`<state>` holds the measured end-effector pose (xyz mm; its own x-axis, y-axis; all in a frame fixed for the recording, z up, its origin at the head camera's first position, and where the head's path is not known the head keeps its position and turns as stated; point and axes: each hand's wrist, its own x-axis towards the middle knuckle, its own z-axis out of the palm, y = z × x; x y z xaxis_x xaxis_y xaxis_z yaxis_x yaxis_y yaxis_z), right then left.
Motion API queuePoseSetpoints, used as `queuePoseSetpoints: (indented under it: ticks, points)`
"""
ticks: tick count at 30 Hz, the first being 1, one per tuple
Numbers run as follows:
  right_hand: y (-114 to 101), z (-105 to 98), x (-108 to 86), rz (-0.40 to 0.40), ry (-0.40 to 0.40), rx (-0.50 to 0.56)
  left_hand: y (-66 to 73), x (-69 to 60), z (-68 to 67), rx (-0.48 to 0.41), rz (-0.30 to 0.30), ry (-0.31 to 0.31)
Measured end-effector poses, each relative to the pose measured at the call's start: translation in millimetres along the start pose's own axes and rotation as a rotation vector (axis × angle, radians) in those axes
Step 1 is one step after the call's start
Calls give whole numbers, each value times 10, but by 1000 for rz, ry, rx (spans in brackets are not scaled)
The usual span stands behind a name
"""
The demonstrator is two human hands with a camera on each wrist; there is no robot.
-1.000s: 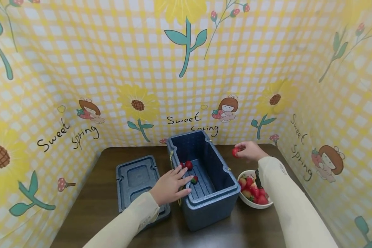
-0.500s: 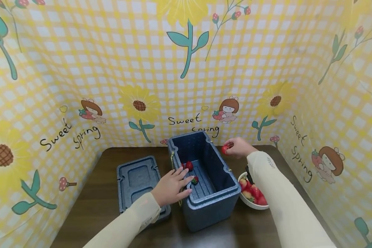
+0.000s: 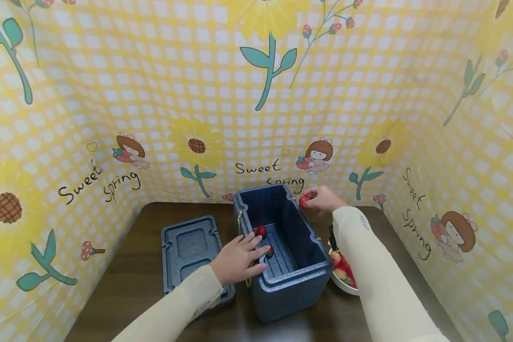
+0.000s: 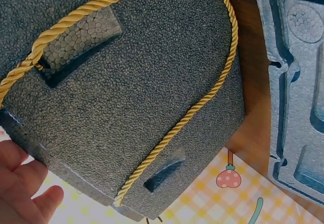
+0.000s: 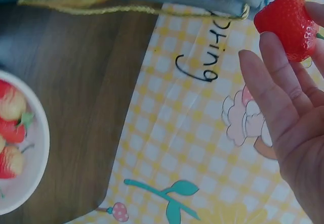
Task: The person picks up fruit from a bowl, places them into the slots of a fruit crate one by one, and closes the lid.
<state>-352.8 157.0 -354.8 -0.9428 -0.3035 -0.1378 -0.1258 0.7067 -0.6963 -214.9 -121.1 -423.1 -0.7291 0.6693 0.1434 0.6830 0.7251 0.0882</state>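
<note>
A strawberry (image 5: 286, 26) is pinched between the thumb and fingers of my right hand (image 3: 322, 199), near the far right rim of a blue foam box (image 3: 290, 294). My left hand (image 3: 236, 259) rests on the box's left rim, fingers spread and reaching over the edge. Inside the box, a strawberry (image 3: 261, 231) lies by the left wall, and another strawberry (image 3: 270, 251) is partly hidden by my left fingertips. To the right stands a white bowl (image 5: 43, 133) of several strawberries, some red and some pale, partly covered by my right sleeve in the head view.
The foam lid (image 3: 190, 242) lies flat on the brown table (image 3: 124, 285), left of the box. A yellow rope (image 4: 190, 114) hangs along the box's left side. Behind and on both sides rises a yellow checked cloth (image 3: 218, 85).
My right hand has moved left with the strawberry, from above the bowl's far side to the box's right rim. The left hand has stayed on the left rim.
</note>
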Motion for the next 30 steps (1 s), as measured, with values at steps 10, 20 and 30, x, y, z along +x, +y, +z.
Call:
queuePoseSetpoints:
  ticks: [10,20,30]
  points:
    - [-130,106,160,-9,-15,79,-8,26,37,-14,-23,-11]
    - [-218,254,191,-14,-21,100,-23,36,19,-38,17,22]
    - [-307,457,281,2,-25,169,-2,13,27,-68,-7,35]
